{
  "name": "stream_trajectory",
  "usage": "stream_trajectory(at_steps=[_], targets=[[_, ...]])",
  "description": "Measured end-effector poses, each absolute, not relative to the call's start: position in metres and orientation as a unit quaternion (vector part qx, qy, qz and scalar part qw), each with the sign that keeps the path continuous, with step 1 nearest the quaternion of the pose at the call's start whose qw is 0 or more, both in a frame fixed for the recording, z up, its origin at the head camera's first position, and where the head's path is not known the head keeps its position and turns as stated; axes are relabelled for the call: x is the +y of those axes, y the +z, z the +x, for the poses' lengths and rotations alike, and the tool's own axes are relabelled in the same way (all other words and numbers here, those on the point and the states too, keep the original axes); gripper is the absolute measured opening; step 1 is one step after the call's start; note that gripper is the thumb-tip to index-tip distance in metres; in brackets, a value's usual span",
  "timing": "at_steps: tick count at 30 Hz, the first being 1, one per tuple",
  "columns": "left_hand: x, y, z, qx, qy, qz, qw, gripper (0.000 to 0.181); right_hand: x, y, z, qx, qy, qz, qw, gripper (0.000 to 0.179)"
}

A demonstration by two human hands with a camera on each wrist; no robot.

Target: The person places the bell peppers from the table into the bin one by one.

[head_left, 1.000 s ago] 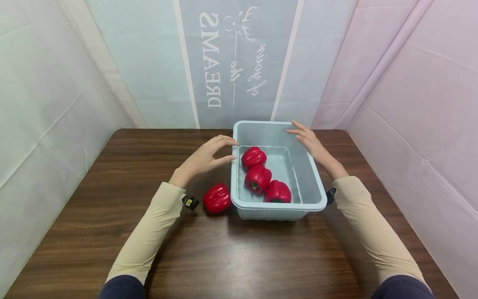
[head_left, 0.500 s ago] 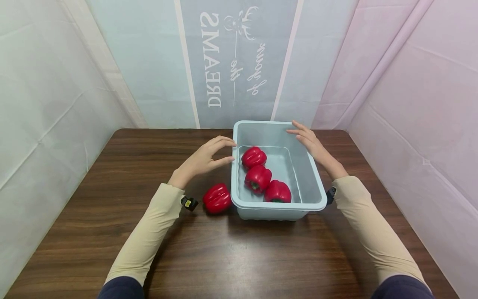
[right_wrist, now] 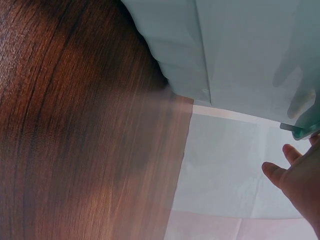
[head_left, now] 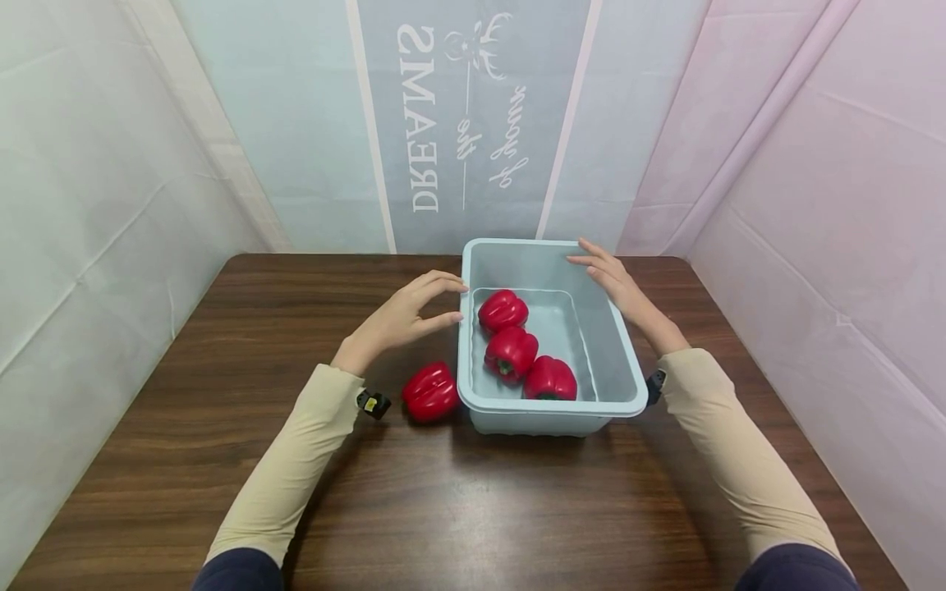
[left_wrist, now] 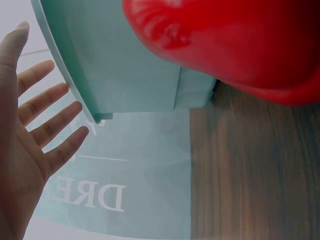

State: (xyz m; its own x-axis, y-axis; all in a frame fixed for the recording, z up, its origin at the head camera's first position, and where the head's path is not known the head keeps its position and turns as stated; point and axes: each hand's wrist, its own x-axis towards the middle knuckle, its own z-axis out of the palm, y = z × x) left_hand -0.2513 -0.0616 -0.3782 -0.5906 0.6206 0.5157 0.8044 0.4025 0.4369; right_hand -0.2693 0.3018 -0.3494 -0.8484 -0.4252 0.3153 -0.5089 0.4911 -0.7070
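A light blue plastic bin (head_left: 550,408) stands on the table with several red bell peppers (head_left: 503,312) inside it, toward its left side. Outside, close to its left wall, lies another red bell pepper (head_left: 430,392), which looms large in the left wrist view. My left hand (head_left: 402,316) hovers by the left rim, fingers spread and relaxed, holding nothing; whether the fingertips touch the rim I cannot tell. At the far right, my right hand (head_left: 617,287) lies over the rim with extended fingers, some seen through the wall in the right wrist view.
The brown wooden table (head_left: 473,509) carries the bin. Behind it hangs a grey-blue cloth (head_left: 466,123) with mirrored lettering, and pale cloth walls (head_left: 850,205) close in both sides. Small black wrist cameras (head_left: 373,403) sit at the cuffs.
My left hand has drifted very slightly to the left, away from the rim. My right hand, the bin and the bell peppers stay in place.
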Motion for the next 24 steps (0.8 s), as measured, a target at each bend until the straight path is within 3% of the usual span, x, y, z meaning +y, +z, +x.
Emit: stream_trajectory(at_steps=[24], targets=[[-0.0682, -0.3816, -0.2475, -0.834, -0.329, -0.426, 0.123, 0.044, 0.3024, -0.3487, -0.2708, -0.860, 0.435, 0.264, 0.040, 0.038]])
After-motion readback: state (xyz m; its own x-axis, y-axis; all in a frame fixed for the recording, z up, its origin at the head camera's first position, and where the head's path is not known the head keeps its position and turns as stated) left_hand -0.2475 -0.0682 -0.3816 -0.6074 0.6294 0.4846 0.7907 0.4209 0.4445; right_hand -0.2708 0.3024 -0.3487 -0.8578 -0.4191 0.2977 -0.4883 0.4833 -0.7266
